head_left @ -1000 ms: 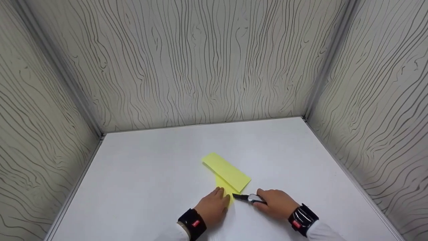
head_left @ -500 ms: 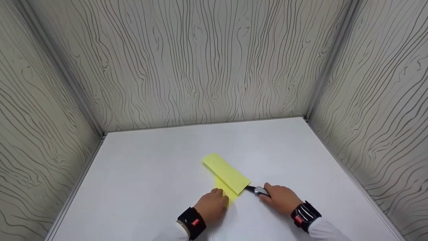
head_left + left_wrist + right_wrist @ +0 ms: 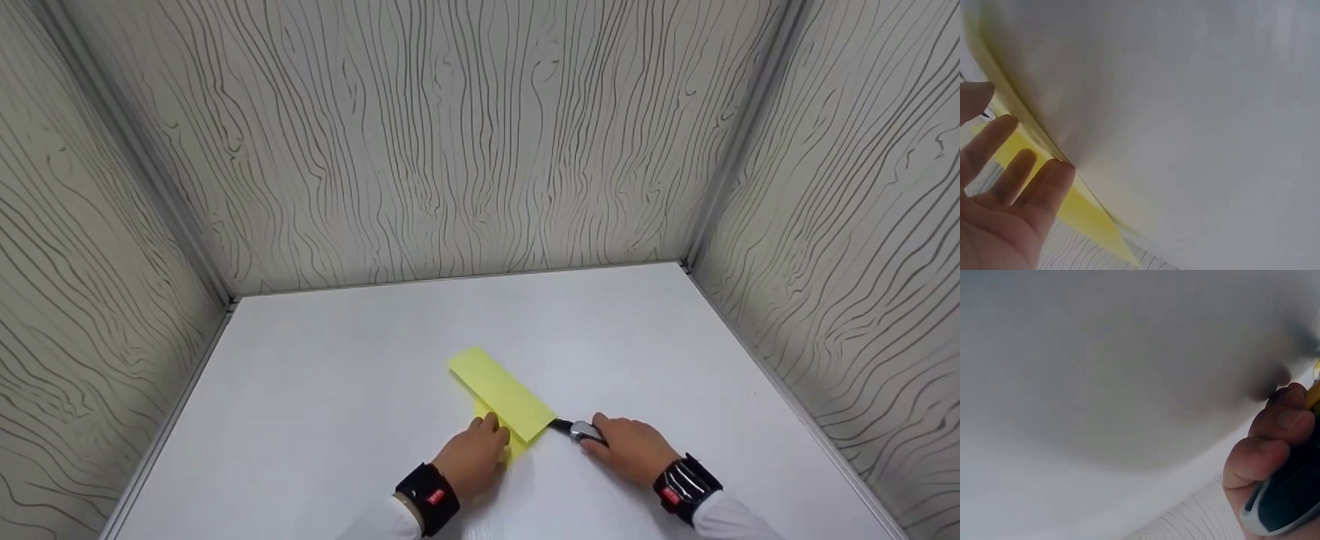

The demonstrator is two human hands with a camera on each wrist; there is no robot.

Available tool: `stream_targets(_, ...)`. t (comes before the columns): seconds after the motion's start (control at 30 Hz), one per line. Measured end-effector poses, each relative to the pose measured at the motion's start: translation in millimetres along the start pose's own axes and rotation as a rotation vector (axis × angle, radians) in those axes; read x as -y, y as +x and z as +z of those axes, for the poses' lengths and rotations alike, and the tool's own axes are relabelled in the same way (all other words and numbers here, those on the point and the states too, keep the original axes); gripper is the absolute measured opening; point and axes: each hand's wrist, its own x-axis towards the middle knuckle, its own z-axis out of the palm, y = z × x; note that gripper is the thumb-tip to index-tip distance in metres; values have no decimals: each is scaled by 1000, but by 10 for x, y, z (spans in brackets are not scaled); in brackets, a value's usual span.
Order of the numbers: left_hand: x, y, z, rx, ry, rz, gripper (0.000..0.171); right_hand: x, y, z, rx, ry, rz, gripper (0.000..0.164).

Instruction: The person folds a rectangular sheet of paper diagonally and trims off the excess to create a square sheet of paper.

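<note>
A folded yellow sheet of paper [image 3: 504,390] lies at a slant on the table, its upper flap standing a little off the lower layer. My left hand [image 3: 476,454] touches the near edge; in the left wrist view its fingers [image 3: 1050,183] reach along that edge, loosely bent. With curled fingers my right hand [image 3: 634,448] grips a utility knife [image 3: 586,432] with a grey and black handle. The knife's dark front end meets the right corner of the flap, and its tip is hidden there. In the right wrist view the handle [image 3: 1292,495] sits inside the fist.
A white table [image 3: 337,360] carries the paper. Patterned wood-grain panels [image 3: 450,150] with grey metal posts enclose it at the back and on both sides. Each wrist wears a black band [image 3: 429,499].
The right hand has moved the knife from the paper's near side to the flap's right corner. The paper has slid slightly left and nearer. The left fingers have shifted along its near edge.
</note>
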Motion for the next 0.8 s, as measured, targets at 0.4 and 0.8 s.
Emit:
stream_targets(0.4, -106, 60, -59, 173, -11, -19, 67, 99, 4, -11, -4, 13, -8, 34)
stream_targets(0.8, -48, 59, -98, 73, 34, 98, 19, 20, -9, 2, -47, -24, -26, 29)
